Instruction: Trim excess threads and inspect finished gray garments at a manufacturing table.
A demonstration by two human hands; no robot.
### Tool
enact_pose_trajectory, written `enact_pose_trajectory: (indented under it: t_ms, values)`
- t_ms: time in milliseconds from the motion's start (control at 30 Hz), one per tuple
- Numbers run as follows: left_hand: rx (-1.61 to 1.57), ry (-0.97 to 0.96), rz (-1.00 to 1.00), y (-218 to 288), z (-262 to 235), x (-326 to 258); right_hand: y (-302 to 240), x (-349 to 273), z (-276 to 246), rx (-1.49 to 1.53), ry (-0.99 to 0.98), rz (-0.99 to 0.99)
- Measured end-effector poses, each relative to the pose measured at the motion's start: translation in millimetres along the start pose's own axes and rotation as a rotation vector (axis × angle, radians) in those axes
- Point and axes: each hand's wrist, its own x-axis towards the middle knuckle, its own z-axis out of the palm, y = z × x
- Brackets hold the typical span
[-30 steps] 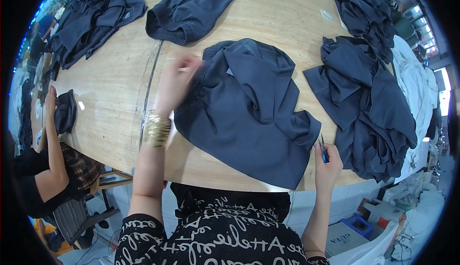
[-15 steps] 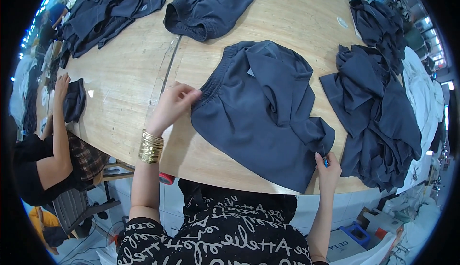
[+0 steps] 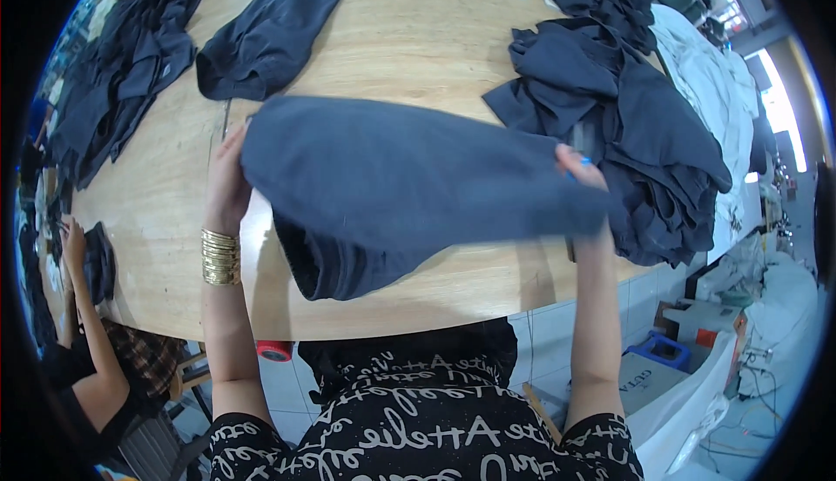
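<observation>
Dark grey shorts (image 3: 409,176) with a gathered elastic waist are stretched between my hands, lifted partly off the table and blurred by motion. The waist opening hangs down at the lower left and touches or nearly touches the wood. My left hand (image 3: 228,176) grips the left end, its fingertips partly hidden behind the cloth. At the other end my right hand (image 3: 576,166) is closed on the fabric, and a small blue-handled tool (image 3: 585,161), apparently thread snips, is tucked in its fingers. Much of that hand is covered by the cloth.
Another pair of dark shorts (image 3: 274,37) lies flat beyond my left hand. Heaps of dark garments stand at the right (image 3: 627,124) and the far left (image 3: 131,72). White cloth (image 3: 710,89) hangs past the right pile. A co-worker's arm (image 3: 87,289) is at the left edge.
The shorts have been raised off the table and spread sideways. My left hand has taken hold of them, and my right hand has moved up and away from the table's near edge.
</observation>
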Motion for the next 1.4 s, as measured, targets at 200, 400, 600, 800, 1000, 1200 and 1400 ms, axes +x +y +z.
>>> enact_pose_trajectory:
  t_ms: [200,400,600,800,1000,1200,1400]
  values:
    - [0.041,-0.104,-0.127,-29.3,-20.9,-10.6,13.1,-5.9,-13.3,-0.084,-0.129,0.161]
    - [0.192,-0.055,-0.068,-15.9,-3.0,-26.7,16.5,-0.3,-8.6,-0.193,-0.132,0.163]
    - [0.299,-0.016,-0.091,-21.2,22.3,-36.4,22.0,0.6,-1.8,-0.219,-0.076,0.146]
    - [0.396,-0.051,-0.107,-24.2,29.4,-31.6,26.0,6.0,16.2,-0.279,-0.027,-0.092]
    - [0.099,-0.075,-0.051,-18.2,38.0,-45.5,-5.5,8.7,-5.4,-0.233,0.026,-0.119]
    - [0.227,-0.116,0.055,-8.1,40.5,-60.2,-28.8,4.3,-22.9,-0.249,0.114,-0.22]
    - [0.293,-0.187,0.035,-0.2,43.3,-69.1,-39.0,-0.7,-39.7,-0.231,0.145,-0.288]
